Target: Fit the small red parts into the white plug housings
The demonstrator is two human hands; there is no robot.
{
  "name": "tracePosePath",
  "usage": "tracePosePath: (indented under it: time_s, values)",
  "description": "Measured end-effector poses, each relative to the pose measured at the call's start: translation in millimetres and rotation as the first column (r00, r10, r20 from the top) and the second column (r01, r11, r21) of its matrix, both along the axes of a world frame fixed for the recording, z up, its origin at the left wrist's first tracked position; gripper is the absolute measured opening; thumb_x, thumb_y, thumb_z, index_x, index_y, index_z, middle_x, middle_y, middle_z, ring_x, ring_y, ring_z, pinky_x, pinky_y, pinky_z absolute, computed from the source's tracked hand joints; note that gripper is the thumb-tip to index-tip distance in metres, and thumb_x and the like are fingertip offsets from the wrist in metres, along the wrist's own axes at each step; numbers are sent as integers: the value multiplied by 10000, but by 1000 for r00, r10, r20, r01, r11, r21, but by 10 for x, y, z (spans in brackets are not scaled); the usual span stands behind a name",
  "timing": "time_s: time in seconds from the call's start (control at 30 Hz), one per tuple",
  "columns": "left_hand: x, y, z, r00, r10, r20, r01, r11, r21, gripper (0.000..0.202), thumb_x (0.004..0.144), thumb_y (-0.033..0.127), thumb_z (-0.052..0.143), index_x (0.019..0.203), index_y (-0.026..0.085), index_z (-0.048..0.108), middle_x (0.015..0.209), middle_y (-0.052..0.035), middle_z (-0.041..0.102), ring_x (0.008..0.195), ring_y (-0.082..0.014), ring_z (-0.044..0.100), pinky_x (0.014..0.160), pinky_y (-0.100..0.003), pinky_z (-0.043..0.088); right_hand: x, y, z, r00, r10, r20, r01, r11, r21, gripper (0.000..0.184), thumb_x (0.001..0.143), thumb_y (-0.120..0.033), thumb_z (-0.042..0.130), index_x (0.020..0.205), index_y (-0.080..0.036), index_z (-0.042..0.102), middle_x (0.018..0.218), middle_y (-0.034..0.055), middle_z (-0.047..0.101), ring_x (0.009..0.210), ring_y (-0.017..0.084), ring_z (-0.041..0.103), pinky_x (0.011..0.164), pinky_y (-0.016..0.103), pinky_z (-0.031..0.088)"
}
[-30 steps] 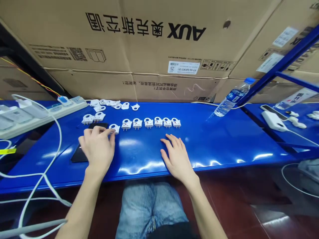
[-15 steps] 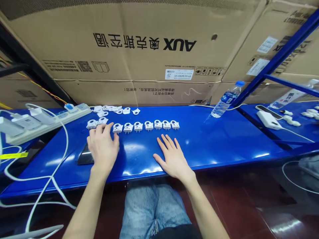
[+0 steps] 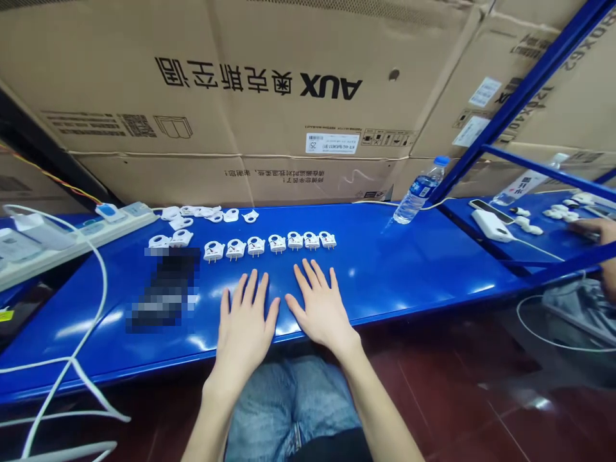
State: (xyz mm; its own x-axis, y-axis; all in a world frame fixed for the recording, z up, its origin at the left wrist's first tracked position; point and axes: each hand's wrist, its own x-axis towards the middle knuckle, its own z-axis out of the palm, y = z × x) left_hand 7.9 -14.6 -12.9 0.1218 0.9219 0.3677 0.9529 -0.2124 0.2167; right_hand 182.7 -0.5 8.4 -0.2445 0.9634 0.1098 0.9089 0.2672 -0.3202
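Observation:
My left hand and my right hand lie flat, side by side, on the blue bench top, fingers stretched out and holding nothing. Just beyond the fingertips runs a row of several small white plugs with their metal pins pointing towards me. Two more white plugs sit at the row's left end. A loose cluster of white plug parts lies further back.
A blurred dark flat object lies left of my left hand. A white power strip with cables sits at far left. A water bottle leans at the back right. Cardboard boxes form the back wall. Another person's hand shows at far right.
My left hand has left the plug at the row's left end and slid right, coming to rest flat beside my right hand. The right hand shifted slightly left.

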Motion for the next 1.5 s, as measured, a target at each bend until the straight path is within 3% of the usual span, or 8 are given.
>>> tracePosePath:
  time_s: [0.17,0.37,0.8,1.5]
  values:
    - [-13,4,-22,998,15,-53,-15,1000,-13,660,1047,467,303,1566,101,481,1671,-214,397,1593,-388,304,1257,-667,250,-12,-16,15,1000,-3,-8,4,1000,18,663,1106,-526,346,1652,-152,361,1739,116,247,1637,305,187,1317,631,128]
    - [7,-22,21,998,28,-60,-30,999,-38,658,1046,457,310,1581,105,460,1676,-216,381,1582,-410,315,1250,-714,216,-10,-30,32,1000,-6,6,6,1000,13,683,1102,-561,308,1659,-167,350,1741,103,244,1641,292,173,1320,624,112]
    - [18,-65,24,998,65,-22,-66,996,-67,620,1048,442,365,1577,136,469,1676,-199,383,1595,-387,298,1254,-725,179,-18,-60,47,999,14,35,-12,999,-38,698,1091,-541,350,1670,-154,312,1747,100,205,1648,274,140,1323,606,63]
    - [-24,-116,100,991,70,116,-62,996,-67,595,1021,427,458,1550,162,519,1654,-197,413,1575,-408,336,1267,-712,172,-83,-110,121,998,15,55,-15,1000,-9,659,1088,-470,396,1652,-131,356,1726,143,261,1632,311,200,1308,625,142]
